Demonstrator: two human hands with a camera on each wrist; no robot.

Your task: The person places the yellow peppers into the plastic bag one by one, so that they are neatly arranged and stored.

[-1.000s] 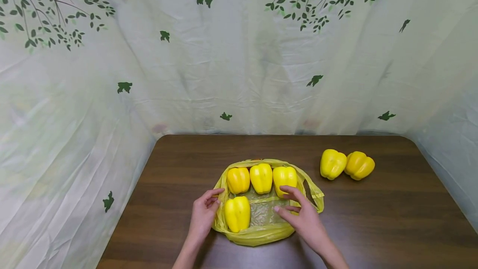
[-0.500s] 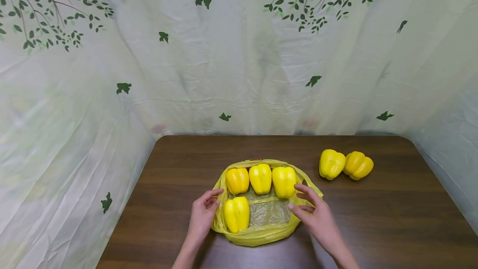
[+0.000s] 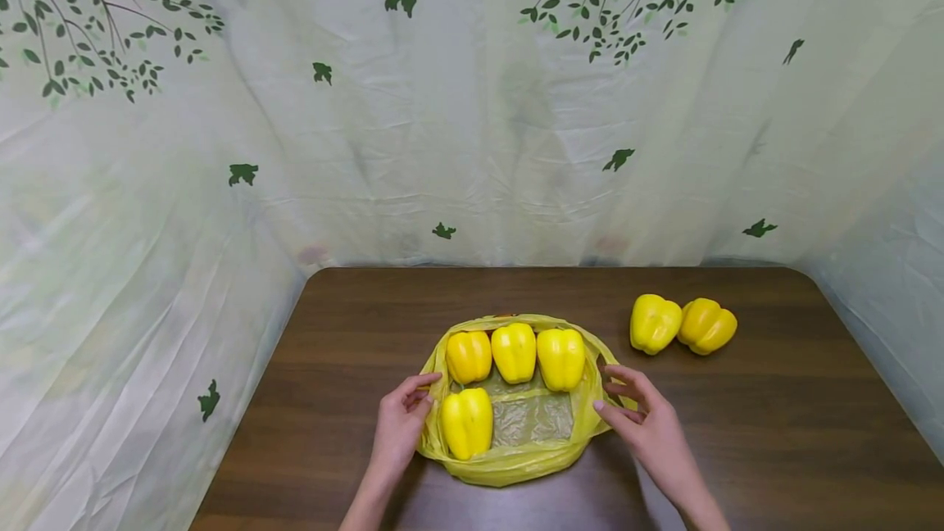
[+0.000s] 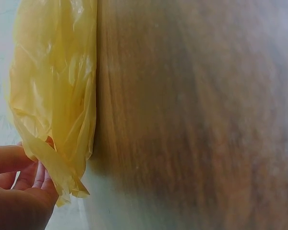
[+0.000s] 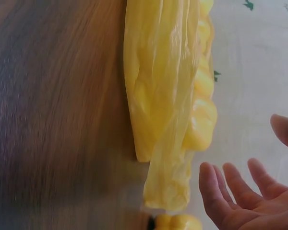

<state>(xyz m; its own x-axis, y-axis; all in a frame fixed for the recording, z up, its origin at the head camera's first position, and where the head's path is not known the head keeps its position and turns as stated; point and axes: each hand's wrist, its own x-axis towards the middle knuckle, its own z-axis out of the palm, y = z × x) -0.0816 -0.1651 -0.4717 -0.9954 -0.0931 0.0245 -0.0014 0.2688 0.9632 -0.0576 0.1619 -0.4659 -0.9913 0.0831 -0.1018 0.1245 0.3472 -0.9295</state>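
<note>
A yellow plastic bag (image 3: pixel 509 465) lies wide open on the table, its mouth facing up. Inside, three yellow bell peppers (image 3: pixel 514 353) line the far side, and another bell pepper (image 3: pixel 467 423) sits at the near left. The bag's near right part shows bare plastic. My left hand (image 3: pixel 401 420) pinches the bag's left edge; in the left wrist view, its fingers lie around the bag's handle (image 4: pixel 57 167). My right hand (image 3: pixel 649 424) is spread beside the bag's right handle with nothing in it. The right wrist view shows those fingers (image 5: pixel 237 191) apart from the plastic.
Two more yellow bell peppers, one upright-looking pepper (image 3: pixel 655 324) and one tilted pepper (image 3: pixel 708 326), lie side by side at the back right of the brown wooden table (image 3: pixel 774 433). A pale leaf-patterned curtain (image 3: pixel 487 121) hangs behind and along both sides.
My right hand has moved rightward from over the bag's opening to beside its right edge. My left hand and the bell peppers have stayed in place.
</note>
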